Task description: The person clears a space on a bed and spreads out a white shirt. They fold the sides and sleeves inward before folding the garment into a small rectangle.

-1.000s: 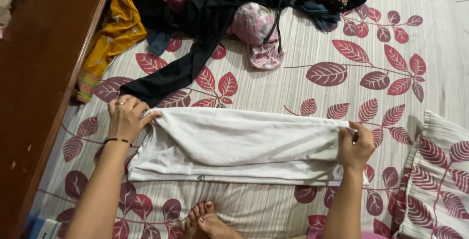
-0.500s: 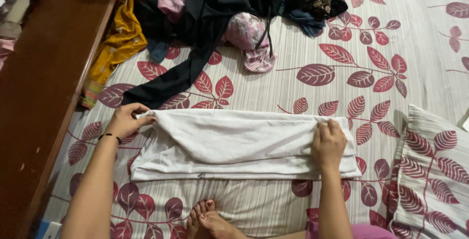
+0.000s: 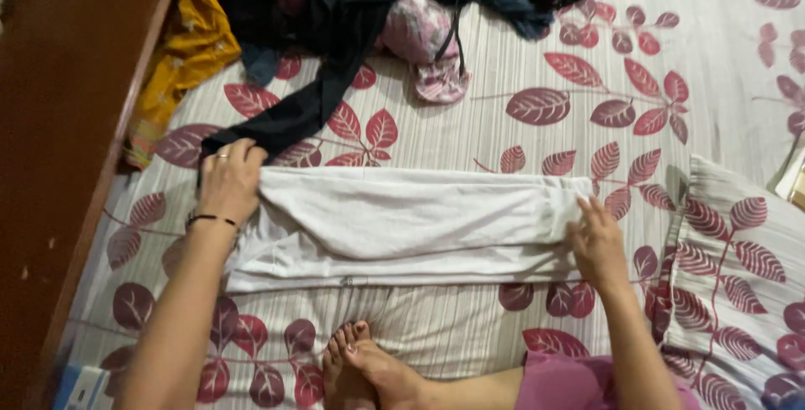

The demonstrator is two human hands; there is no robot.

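A white garment lies folded lengthwise into a long band across the bed sheet, which is striped white with maroon leaves. My left hand rests flat on the garment's left end, a ring and a dark wrist band on it. My right hand presses on the garment's right end, fingers spread. My bare foot sits just below the garment's near edge.
A heap of unfolded clothes in black, pink and mustard yellow lies at the far side. A brown wooden bed frame runs along the left. A matching leaf-print pillow lies at the right.
My right hand slid from on top of the garment out to its right end. My left hand moved from pinching the left corner to lying flat on it.
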